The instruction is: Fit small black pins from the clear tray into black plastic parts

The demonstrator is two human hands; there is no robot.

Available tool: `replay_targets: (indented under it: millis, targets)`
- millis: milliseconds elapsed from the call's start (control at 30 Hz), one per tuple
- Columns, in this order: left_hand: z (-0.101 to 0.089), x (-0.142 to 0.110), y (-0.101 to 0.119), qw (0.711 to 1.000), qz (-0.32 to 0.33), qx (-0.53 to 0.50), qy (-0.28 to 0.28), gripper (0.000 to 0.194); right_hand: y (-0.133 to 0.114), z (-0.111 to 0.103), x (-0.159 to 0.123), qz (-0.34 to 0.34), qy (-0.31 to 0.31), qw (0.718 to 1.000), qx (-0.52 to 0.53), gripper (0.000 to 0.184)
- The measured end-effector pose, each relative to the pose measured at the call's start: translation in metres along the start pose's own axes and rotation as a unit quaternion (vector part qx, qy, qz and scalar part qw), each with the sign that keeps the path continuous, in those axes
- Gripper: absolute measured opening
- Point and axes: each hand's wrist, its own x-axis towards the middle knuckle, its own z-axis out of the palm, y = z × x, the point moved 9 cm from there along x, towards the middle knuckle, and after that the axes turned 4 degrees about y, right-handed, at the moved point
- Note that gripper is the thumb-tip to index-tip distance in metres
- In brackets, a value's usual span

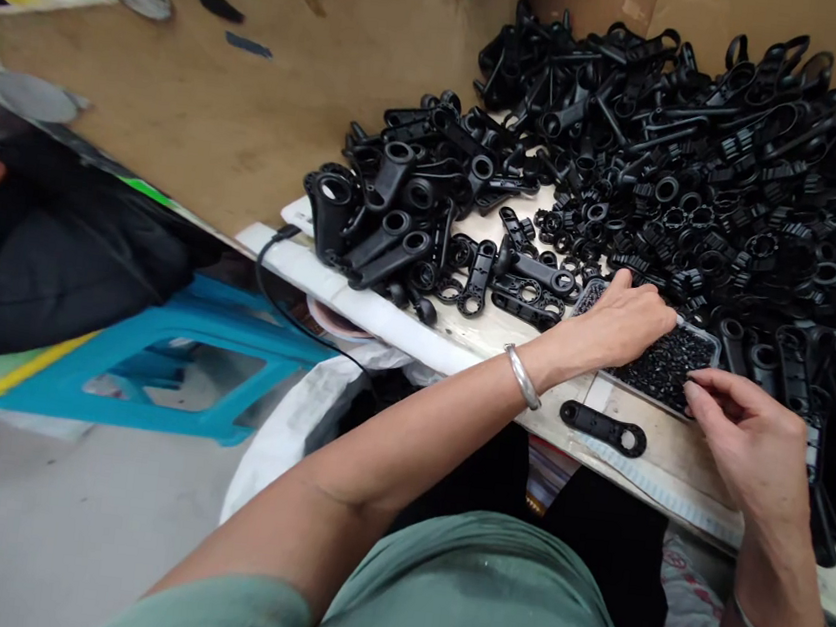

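Note:
My left hand (629,323) reaches over the back left of a clear tray (708,349), its fingertips turned away toward the heap of small black ring pieces (676,207). What those fingers touch is hidden behind the hand. Tiny black parts (664,367) fill the tray. At the tray's right front corner, my right hand (755,442) is closed in a pinch, thumb against forefinger; anything between them is too small to name. A flat black plastic arm piece (603,428) with a ring-shaped end lies in front of the tray at the bench edge.
Longer black handle-like parts (391,215) are piled at the left, and more fill the back. Rows of black arm pieces (796,372) lie right of the tray. Cardboard walls (276,106) border the bench. A blue plastic stool (177,367) and a black cable (288,319) are at left.

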Motion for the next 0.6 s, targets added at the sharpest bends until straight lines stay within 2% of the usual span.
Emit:
replay_targets:
  millis: [167, 333, 500, 600]
  targets:
    - [-0.002, -0.003, -0.008, 1.0, -0.024, -0.01, -0.003, 0.022, 0.011, 0.001, -0.003, 0.097, -0.003, 0.988, 0.118, 0.025]
    - [-0.01, -0.007, -0.018, 0.993, -0.081, -0.088, -0.017, 0.025, 0.007, 0.004, -0.004, 0.121, -0.004, 0.974, 0.19, 0.021]
    - [-0.027, -0.021, -0.025, 0.963, -0.125, -0.229, 0.06, 0.027, 0.003, 0.011, -0.007, 0.118, -0.005, 0.969, 0.216, 0.021]
    - [-0.029, -0.033, -0.034, 0.921, -0.173, -0.333, 0.107, 0.021, 0.0, 0.017, -0.008, 0.118, -0.014, 0.966, 0.232, 0.021]
